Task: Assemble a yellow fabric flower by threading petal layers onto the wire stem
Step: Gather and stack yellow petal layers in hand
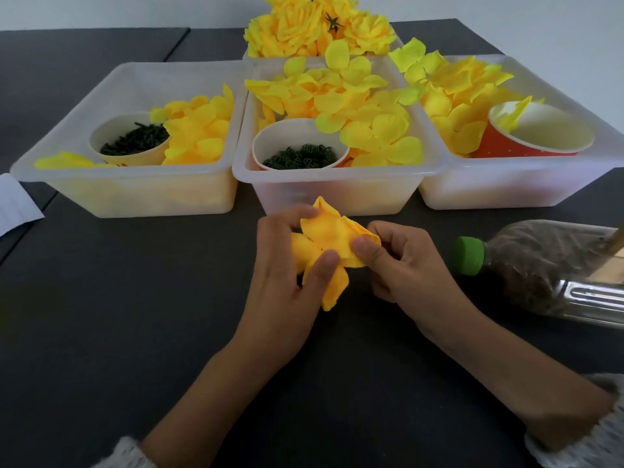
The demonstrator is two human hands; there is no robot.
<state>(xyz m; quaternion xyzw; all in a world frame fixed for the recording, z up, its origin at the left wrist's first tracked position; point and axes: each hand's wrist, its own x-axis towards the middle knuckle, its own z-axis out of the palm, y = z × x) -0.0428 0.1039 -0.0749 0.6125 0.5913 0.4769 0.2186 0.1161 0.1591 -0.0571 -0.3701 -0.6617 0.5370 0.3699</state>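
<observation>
Both hands hold a yellow petal layer (329, 244) above the middle of the dark table (101, 298), in front of the centre bin (334, 190). The left hand (290, 265) pinches its lower part, the right hand (395, 261) its right edge. Its long axis runs from top to bottom, one petal hanging toward the near edge. No writing can be read.

No legible text, label, brand, number or sign anywhere, white paper sheet (15, 206) at left edge bears faint ruled lines only, plastic bottle (547, 270) carries no readable label
</observation>
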